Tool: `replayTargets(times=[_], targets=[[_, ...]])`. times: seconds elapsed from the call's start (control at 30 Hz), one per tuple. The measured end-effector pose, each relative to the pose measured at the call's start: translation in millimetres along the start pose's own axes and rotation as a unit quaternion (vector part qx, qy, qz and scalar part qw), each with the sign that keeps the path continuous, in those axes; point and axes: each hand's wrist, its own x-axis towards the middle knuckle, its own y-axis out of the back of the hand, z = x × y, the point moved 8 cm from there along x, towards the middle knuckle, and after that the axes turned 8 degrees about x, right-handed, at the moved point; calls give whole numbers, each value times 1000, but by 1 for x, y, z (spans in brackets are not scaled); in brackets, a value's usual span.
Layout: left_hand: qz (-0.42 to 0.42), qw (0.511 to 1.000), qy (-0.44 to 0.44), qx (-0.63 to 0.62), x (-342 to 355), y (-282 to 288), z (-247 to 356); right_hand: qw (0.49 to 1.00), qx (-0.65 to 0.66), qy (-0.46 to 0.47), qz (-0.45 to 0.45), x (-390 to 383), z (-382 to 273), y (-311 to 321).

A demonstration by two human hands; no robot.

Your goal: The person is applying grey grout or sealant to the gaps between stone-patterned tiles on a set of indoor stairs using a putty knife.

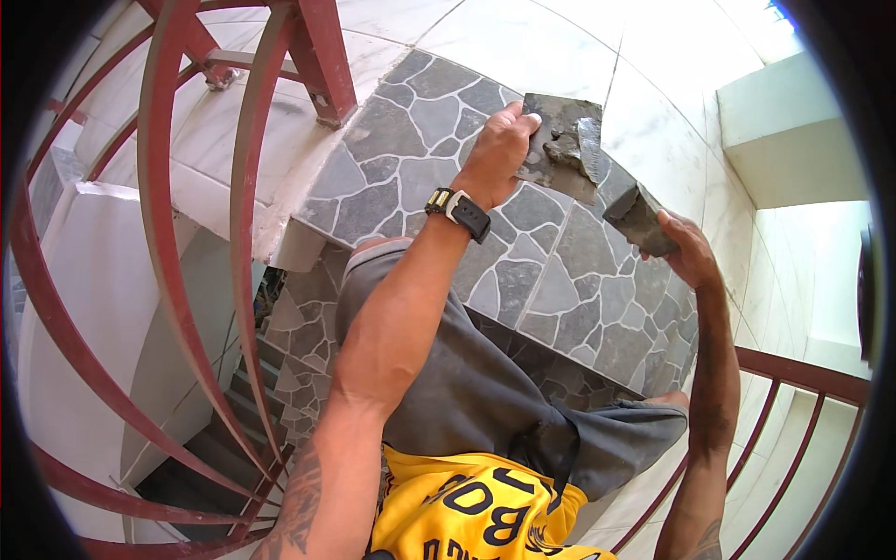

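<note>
My left hand (502,149) grips the near-left edge of a flat, dark grey square plate (541,168), thumb on top. A wet lump of grey mortar (571,149) lies on that plate, smeared toward its right edge. To the right and slightly nearer, my right hand (686,245) is closed on a smaller flat grey spreader (644,222) coated with mortar. The spreader and the plate are apart. Both are held above a step covered in stone-pattern tiles (420,121), grey with pale joint lines. The fingers under the plate are hidden.
Red metal railing bars (168,243) curve along the left, with a post (322,65) at the tile edge. A darker stairway (201,457) drops below them. White marble-look tiles (532,42) lie beyond the step. Another red railing (793,373) stands at lower right.
</note>
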Motion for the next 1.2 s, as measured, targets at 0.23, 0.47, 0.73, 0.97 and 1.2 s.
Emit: replayTargets(times=[0.23, 0.47, 0.73, 0.97, 1.2], targets=[[12, 999, -36, -28, 28, 23, -21, 965, 255, -48, -26, 11, 41, -43], [5, 998, -46, -38, 37, 21, -29, 933, 361, -14, -12, 1, 85, -68], [26, 999, -14, -35, 24, 14, -22, 916, 398, -36, 27, -10, 102, -62], [106, 690, -359, 619, 1, 8, 14, 943, 329, -43, -24, 8, 65, -52], [140, 695, -329, 624, 4, 20, 15, 974, 226, 2, 7, 29, 26, -34]])
